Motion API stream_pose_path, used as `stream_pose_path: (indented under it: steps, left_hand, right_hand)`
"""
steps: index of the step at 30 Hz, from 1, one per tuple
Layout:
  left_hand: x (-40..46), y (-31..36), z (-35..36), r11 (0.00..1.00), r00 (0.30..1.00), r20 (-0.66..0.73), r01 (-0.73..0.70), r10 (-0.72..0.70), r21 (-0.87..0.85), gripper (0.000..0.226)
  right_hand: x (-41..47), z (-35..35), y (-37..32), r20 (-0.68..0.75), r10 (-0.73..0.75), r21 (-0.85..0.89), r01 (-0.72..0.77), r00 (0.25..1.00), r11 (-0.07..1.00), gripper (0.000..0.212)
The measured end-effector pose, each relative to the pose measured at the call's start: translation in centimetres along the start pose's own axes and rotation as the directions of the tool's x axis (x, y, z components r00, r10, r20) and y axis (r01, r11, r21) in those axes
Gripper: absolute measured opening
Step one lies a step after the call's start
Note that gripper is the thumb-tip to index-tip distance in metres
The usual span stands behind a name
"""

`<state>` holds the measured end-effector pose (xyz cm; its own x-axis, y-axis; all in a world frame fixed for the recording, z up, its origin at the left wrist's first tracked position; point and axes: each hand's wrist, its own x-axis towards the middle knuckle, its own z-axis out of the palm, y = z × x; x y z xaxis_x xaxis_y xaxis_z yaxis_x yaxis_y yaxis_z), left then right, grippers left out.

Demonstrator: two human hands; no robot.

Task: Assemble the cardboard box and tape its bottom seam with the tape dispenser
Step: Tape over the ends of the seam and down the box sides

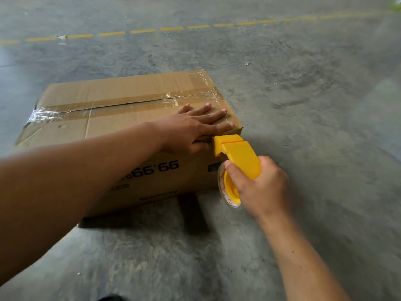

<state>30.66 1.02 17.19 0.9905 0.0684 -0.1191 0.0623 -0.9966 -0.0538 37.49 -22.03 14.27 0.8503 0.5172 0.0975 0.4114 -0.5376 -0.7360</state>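
A brown cardboard box point(121, 127) stands on the concrete floor, upside down, with inverted black print on its near side. Clear tape point(121, 105) runs along the middle seam of its upper face and wraps over both ends. My left hand point(191, 129) lies flat on the box's near right corner, fingers spread and thumb over the edge. My right hand point(258, 187) grips a yellow tape dispenser point(238, 159) holding a clear roll. The dispenser's head touches the box's near right edge beside my left thumb.
Grey concrete floor point(303, 105) surrounds the box on all sides. A dashed yellow line point(173, 28) crosses the floor far behind it. Small paper scraps point(61, 37) lie near that line. A dark shape point(193, 211) shows under the box's near side.
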Motion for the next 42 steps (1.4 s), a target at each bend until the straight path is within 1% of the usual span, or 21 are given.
stream_pose_path:
  steps: [5,14,18,20,22,24,27,30,31,36,39,41,42]
  left_hand:
    - [-0.2,0.2,-0.1,0.999,1.000,-0.011,-0.010,0.011,0.053,0.073]
    - [-0.2,0.4,-0.3,0.998,1.000,0.009,0.002,-0.002,0.057,0.075]
    - [0.0,0.5,-0.3,0.998,1.000,0.012,0.005,-0.006,0.069,0.078]
    - [-0.1,0.4,-0.3,0.998,1.000,0.011,0.005,-0.006,0.068,0.077]
    - [-0.2,0.4,-0.1,0.998,1.000,0.008,-0.005,0.004,0.063,0.074]
    - [-0.1,0.5,0.1,0.998,1.000,0.007,-0.012,0.012,0.067,0.073]
    - [-0.2,0.7,0.0,0.996,1.000,0.012,-0.011,0.010,0.093,0.069]
    - [-0.6,1.2,0.0,0.982,0.999,0.052,-0.021,0.011,0.189,0.057]
    - [-0.7,1.4,0.0,0.980,0.998,0.061,-0.025,0.013,0.197,0.055]
    - [-0.7,1.7,-0.3,0.985,0.995,0.102,-0.033,0.016,0.171,0.055]
    - [-1.0,1.4,-0.7,0.998,0.995,0.082,-0.052,0.048,0.046,0.049]
    - [-1.2,1.5,-0.6,0.997,0.998,0.031,-0.057,0.058,-0.047,0.046]
    - [-1.4,1.6,-0.5,0.993,0.999,-0.007,-0.038,0.038,-0.111,0.050]
  right_hand:
    - [0.6,-0.1,-0.4,0.021,0.009,-0.012,-0.009,1.000,1.000,0.056]
    - [1.1,-0.8,-0.9,0.088,0.074,-0.017,-0.073,0.993,0.997,0.061]
    - [1.2,-1.0,-1.1,0.098,0.090,-0.017,-0.089,0.991,0.996,0.059]
    - [1.2,-0.8,-0.9,0.112,0.103,-0.043,-0.099,0.988,0.994,0.060]
    - [0.5,-0.2,-0.1,0.143,0.136,-0.106,-0.121,0.980,0.987,0.060]
    - [-0.6,0.5,0.8,0.149,0.171,-0.121,-0.154,0.974,0.981,0.059]
    - [-1.0,1.1,1.2,0.116,0.153,-0.103,-0.142,0.981,0.985,0.059]
    - [-0.8,0.7,1.4,0.090,0.094,-0.094,-0.085,0.991,0.992,0.056]
    - [-0.9,0.5,1.5,0.084,0.071,-0.106,-0.062,0.994,0.992,0.055]
    - [-0.6,-0.9,1.3,0.044,-0.017,-0.131,0.023,0.999,0.991,0.049]
    - [-0.3,-2.2,0.9,0.014,-0.057,-0.135,0.058,0.998,0.989,0.048]
    - [-0.2,-3.1,0.4,-0.025,-0.084,-0.133,0.080,0.996,0.988,0.048]
    - [-0.1,-3.5,0.1,-0.052,-0.095,-0.126,0.088,0.994,0.988,0.049]
